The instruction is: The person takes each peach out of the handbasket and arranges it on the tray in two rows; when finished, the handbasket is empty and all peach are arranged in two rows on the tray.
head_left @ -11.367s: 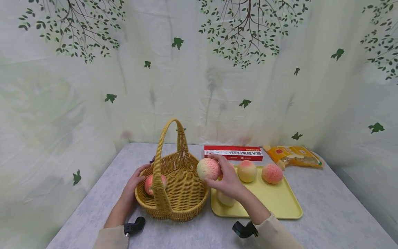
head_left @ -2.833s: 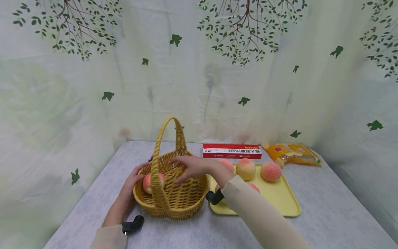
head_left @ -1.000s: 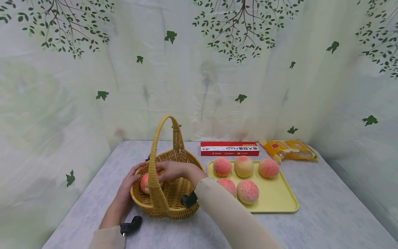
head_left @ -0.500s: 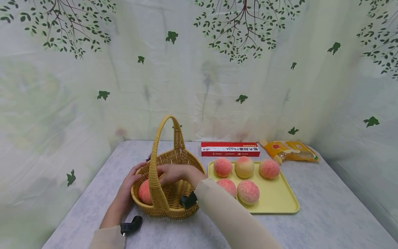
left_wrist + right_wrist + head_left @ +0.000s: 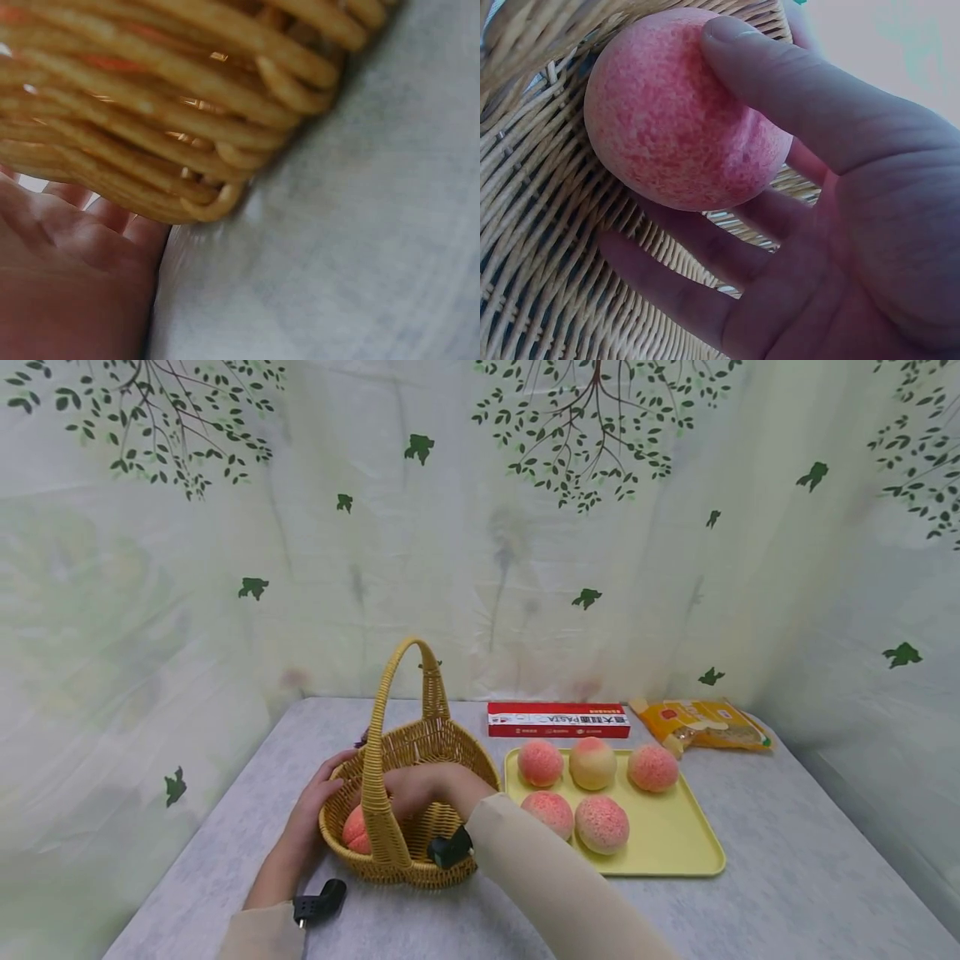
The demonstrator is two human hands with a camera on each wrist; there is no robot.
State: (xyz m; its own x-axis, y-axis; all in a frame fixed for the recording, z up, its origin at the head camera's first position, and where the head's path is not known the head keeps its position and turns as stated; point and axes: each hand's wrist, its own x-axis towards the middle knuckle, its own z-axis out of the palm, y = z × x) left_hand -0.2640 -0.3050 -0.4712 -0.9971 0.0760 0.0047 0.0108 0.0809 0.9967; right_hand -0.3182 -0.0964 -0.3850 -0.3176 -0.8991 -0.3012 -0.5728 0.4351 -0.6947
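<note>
My right hand (image 5: 411,789) reaches into the wicker basket (image 5: 450,752) under its arched handle. It grips a pinkish-red peach (image 5: 675,120); the right wrist view has the thumb across the top of the fruit and fingers beneath it. In the head view, the handle and the hand cover part of this peach (image 5: 356,832), low on the basket's left side. My left hand (image 5: 311,802) holds the basket's left rim from outside. In the left wrist view, the palm (image 5: 67,262) faces the woven wall and the fingertips are hidden behind it.
A yellow tray (image 5: 667,843) right of the basket bears several peaches, including a speckled one (image 5: 602,824) at the front. Behind it lie a red and white pasta box (image 5: 558,720) and an orange food bag (image 5: 705,724). A printed curtain (image 5: 480,568) closes off the back.
The peach held earlier is no longer in my right hand, and the tray shows several peaches. That hand has since reached into the basket and gripped the remaining peach, which has turned.
</note>
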